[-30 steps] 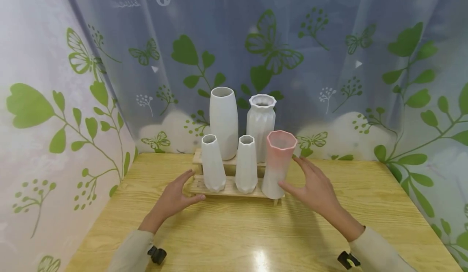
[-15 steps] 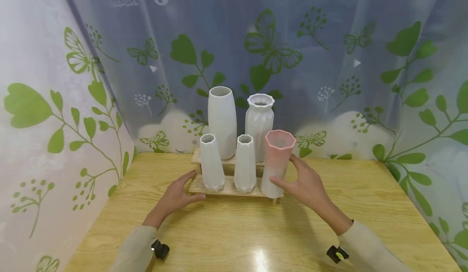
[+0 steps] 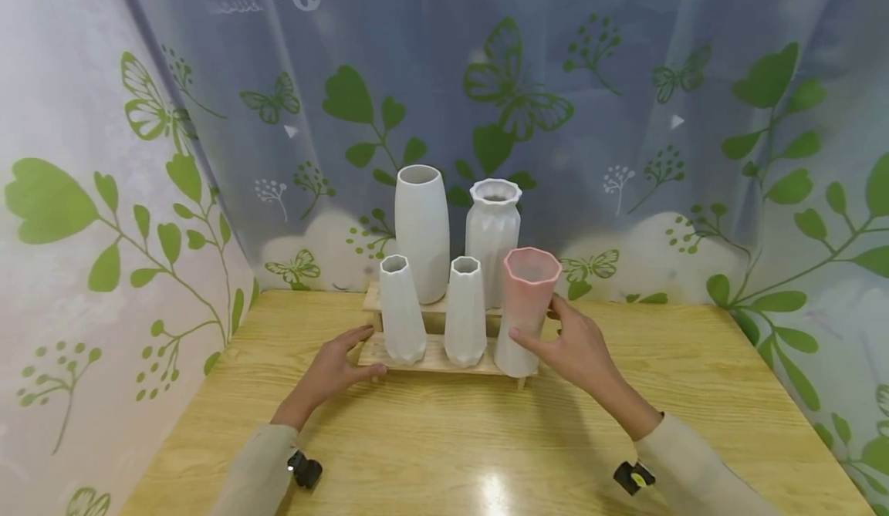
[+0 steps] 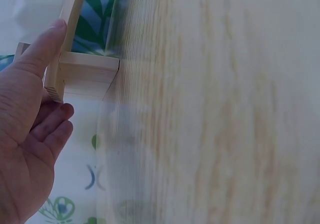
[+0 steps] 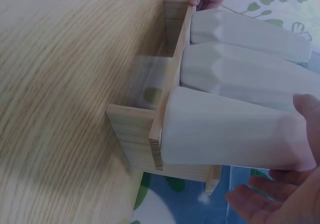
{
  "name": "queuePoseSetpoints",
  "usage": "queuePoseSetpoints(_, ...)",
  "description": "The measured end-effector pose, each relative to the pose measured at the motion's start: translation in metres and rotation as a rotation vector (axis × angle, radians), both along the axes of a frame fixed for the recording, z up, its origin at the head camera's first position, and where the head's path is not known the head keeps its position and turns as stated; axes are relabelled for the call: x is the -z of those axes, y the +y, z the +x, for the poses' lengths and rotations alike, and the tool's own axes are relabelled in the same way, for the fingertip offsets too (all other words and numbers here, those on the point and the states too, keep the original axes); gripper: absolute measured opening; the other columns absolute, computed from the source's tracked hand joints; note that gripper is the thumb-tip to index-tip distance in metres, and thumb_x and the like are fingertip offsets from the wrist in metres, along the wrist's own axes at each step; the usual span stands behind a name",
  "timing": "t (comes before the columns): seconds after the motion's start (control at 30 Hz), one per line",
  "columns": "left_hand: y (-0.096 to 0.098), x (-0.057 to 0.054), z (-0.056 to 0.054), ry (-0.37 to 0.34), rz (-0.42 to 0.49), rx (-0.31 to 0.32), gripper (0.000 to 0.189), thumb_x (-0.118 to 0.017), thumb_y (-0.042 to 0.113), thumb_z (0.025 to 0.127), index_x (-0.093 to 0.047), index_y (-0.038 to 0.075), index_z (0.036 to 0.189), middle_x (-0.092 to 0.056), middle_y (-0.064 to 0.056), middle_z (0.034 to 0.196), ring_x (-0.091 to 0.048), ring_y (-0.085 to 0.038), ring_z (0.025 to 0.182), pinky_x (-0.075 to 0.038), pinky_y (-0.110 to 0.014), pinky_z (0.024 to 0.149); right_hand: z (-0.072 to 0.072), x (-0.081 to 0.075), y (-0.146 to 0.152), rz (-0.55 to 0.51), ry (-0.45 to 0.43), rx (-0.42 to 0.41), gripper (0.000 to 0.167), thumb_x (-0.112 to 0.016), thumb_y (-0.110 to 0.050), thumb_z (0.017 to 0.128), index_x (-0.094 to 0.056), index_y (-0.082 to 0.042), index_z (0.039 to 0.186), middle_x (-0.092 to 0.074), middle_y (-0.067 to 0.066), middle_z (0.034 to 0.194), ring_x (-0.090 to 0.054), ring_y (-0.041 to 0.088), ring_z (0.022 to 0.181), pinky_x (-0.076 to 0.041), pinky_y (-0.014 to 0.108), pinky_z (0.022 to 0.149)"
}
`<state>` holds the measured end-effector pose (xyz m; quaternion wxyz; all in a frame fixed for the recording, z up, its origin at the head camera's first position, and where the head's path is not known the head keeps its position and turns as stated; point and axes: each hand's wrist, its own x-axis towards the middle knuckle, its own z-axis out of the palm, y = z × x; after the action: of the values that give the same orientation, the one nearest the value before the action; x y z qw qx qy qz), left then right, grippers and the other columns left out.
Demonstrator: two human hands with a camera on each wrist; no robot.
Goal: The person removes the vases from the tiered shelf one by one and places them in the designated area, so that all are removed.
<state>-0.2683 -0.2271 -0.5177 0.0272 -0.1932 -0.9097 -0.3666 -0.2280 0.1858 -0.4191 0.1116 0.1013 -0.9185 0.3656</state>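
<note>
A two-tier wooden stand [image 3: 434, 367] bears several vases. My left hand [image 3: 333, 365] grips its left end; in the left wrist view the thumb [image 4: 50, 39] lies on the board and the fingers curl beneath it. My right hand [image 3: 579, 346] is round the pink-and-white vase [image 3: 522, 319] at the right of the lower tier, thumb across its front and fingers at its far side. That vase stands upright on the board. Beside it on the lower tier are two slim white vases, the middle one [image 3: 466, 315] and the left one [image 3: 403, 315], the latter leaning slightly.
On the upper tier stand a tall smooth white vase [image 3: 422, 231] and a white vase with a scalloped rim [image 3: 494, 238]. The stand sits on a wood-grain table [image 3: 417, 446]. A patterned curtain [image 3: 611, 153] hangs behind and at both sides.
My right hand has moved left and closed in round the pink-and-white vase. My left thumb has come up onto the stand's front edge. The vases stay in place.
</note>
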Motion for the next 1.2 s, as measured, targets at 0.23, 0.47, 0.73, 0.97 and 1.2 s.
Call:
queuePoseSetpoints(0.23,-0.0019,0.0006,-0.0023,-0.005,0.015,0.012,0.088,-0.084,0.049,0.082,-0.052,0.001,0.149,-0.051,-0.02,0.152,-0.049,-0.044,0.138,-0.048,-0.058,0.109,-0.0033,0.0003,-0.0001,-0.045,-0.005,-0.024,0.073,-0.078,-0.055,0.087,-0.057,-0.007,0.137,-0.069,0.015,0.126,-0.065,0.033,0.115,-0.06,0.054,0.089)
queuePoseSetpoints(0.47,-0.0037,0.0,-0.0037,-0.023,0.05,0.023,0.087,-0.085,0.048,0.081,-0.053,0.003,0.149,-0.051,-0.018,0.152,-0.048,-0.041,0.139,-0.048,-0.054,0.11,-0.005,0.0014,-0.0005,-0.08,0.011,-0.049,0.067,-0.08,-0.051,0.087,-0.058,-0.008,0.134,-0.071,0.012,0.119,-0.067,0.028,0.108,-0.061,0.05,0.087)
queuePoseSetpoints(0.73,-0.0023,-0.0024,-0.0021,-0.047,0.056,0.023,0.087,-0.085,0.047,0.081,-0.052,0.003,0.149,-0.051,-0.018,0.152,-0.047,-0.042,0.14,-0.047,-0.055,0.111,-0.0057,0.0042,-0.0014,-0.115,0.03,-0.044,0.067,-0.085,-0.047,0.083,-0.061,-0.005,0.13,-0.072,0.014,0.118,-0.07,0.029,0.105,-0.063,0.048,0.086)
queuePoseSetpoints(0.97,-0.0042,-0.0018,-0.002,-0.057,0.065,0.019,0.087,-0.086,0.047,0.081,-0.053,0.004,0.149,-0.051,-0.018,0.152,-0.048,-0.043,0.139,-0.047,-0.057,0.11,-0.0064,0.0029,-0.0032,-0.135,0.041,-0.038,0.059,-0.087,-0.04,0.082,-0.064,-0.004,0.124,-0.074,0.015,0.113,-0.073,0.029,0.101,-0.064,0.043,0.083)
queuePoseSetpoints(1.2,-0.0034,-0.0003,-0.0048,-0.051,0.066,0.028,0.086,-0.086,0.047,0.08,-0.054,0.006,0.148,-0.052,-0.017,0.151,-0.049,-0.042,0.138,-0.048,-0.055,0.111,-0.0037,0.0013,-0.0016,-0.136,0.065,-0.028,0.058,-0.089,-0.038,0.081,-0.066,-0.002,0.121,-0.074,0.017,0.111,-0.074,0.029,0.099,-0.065,0.044,0.082)
